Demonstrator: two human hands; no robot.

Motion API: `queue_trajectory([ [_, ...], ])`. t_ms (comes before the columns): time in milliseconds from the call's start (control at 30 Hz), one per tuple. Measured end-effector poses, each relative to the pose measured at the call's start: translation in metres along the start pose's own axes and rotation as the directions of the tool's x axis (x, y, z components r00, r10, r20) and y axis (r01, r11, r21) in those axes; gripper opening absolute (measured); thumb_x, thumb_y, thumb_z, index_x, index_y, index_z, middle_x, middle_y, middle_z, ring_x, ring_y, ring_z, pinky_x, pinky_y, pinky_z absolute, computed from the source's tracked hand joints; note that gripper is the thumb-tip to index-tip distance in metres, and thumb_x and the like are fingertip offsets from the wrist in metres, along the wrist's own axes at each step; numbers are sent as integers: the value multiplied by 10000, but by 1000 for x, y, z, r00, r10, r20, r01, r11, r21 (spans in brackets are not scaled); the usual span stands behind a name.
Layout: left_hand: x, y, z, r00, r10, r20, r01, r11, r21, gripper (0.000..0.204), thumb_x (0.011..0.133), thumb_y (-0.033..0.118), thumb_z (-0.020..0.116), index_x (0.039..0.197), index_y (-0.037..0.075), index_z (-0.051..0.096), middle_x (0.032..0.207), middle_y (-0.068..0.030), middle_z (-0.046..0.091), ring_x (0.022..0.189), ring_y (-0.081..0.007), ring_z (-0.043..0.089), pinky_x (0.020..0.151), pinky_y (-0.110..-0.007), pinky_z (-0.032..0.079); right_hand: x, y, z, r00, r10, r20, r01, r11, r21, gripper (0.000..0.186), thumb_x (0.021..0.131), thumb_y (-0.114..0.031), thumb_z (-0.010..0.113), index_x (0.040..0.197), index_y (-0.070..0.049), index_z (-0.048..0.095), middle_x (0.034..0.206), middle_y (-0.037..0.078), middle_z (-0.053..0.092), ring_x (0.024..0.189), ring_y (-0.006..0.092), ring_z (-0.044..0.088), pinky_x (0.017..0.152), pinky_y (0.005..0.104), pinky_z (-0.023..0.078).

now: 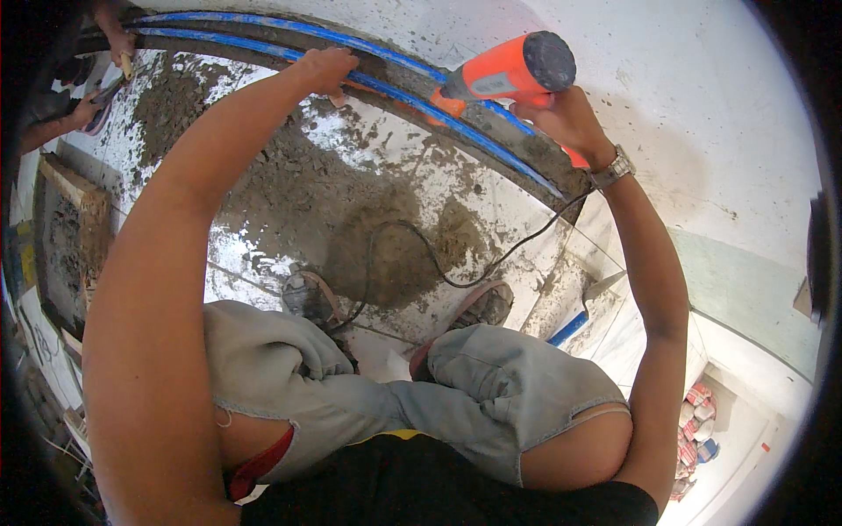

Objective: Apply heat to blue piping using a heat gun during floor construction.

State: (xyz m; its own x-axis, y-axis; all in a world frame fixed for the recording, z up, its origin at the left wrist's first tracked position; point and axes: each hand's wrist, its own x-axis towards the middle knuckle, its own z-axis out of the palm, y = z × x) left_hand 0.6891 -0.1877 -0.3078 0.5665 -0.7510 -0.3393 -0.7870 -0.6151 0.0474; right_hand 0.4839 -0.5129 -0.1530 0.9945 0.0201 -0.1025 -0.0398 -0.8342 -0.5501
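Orange power tool: a corded, gun-shaped tool with a bright orange plastic casing and a dark rear cap (500, 72), apparently a heat gun, held above the trench by the wall, nose toward the pipes.
Right hand: the bare hand with a wristwatch (566, 123), closed around the tool's handle.
Tool handling: probably light to moderate in weight, rigid, and bulkier toward the rear; best held by the handle, clear of the nose, which may be hot.
Blue pipes: two long, slender, smooth-looking tubes, the wall-side one (386, 54) and the floor-side one (491, 145), running along the trench in a curve that may owe something to the lens; likely springy, and slippery where wet mortar clings.
Left hand: the other bare hand (326, 70), laid over the floor-side pipe; whether the fingers close beneath cannot be told.
Pipe hold: best taken on a clean stretch, away from the nose.
Black cable: a thin, flexible cord (421, 232) looping over mortar-smeared floor tiles (500, 219); liable to drag.
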Motion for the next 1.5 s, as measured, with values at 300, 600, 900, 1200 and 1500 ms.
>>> queue_trajectory([
  [300,3,8,-6,999,-5,49,5,1000,-9,764,648,295,894,1286,104,519,1212,-137,604,1210,-349,558,913,-531,513,-3,-1,1,1000,-1,14,2,997,-74,407,763,-320,763,1110,-118,702,970,136,737,891,306,702,794,391,538],
  [600,5,-10,11,997,43,-57,-42,999,20,757,604,364,903,1236,112,572,1188,-105,620,1199,-309,578,896,-480,528,-13,2,-8,994,73,83,-65,993,-97,401,766,-318,764,1116,-131,704,1014,140,735,950,321,698,843,402,537],
  [900,9,-4,10,999,26,-23,-25,999,42,701,648,311,879,1229,106,545,1188,-100,600,1168,-329,585,872,-497,535,-27,17,-10,996,82,16,-82,996,-38,422,767,-301,798,1119,-93,696,977,160,737,879,280,716,782,366,541],
  [1200,5,0,7,1000,-5,-7,5,1000,26,755,602,337,901,1231,105,556,1197,-96,601,1179,-317,584,880,-492,530,-45,39,-2,998,54,28,-57,990,127,389,826,-118,767,1181,-19,642,972,46,691,779,133,608,692,305,503],
  [1500,7,4,3,999,-31,20,30,998,55,734,608,331,891,1224,88,575,1204,-100,609,1181,-310,585,891,-476,536,-64,44,0,981,195,-4,-183,928,326,359,806,-54,788,1140,-25,660,1009,41,711,896,126,650,806,301,528],
])
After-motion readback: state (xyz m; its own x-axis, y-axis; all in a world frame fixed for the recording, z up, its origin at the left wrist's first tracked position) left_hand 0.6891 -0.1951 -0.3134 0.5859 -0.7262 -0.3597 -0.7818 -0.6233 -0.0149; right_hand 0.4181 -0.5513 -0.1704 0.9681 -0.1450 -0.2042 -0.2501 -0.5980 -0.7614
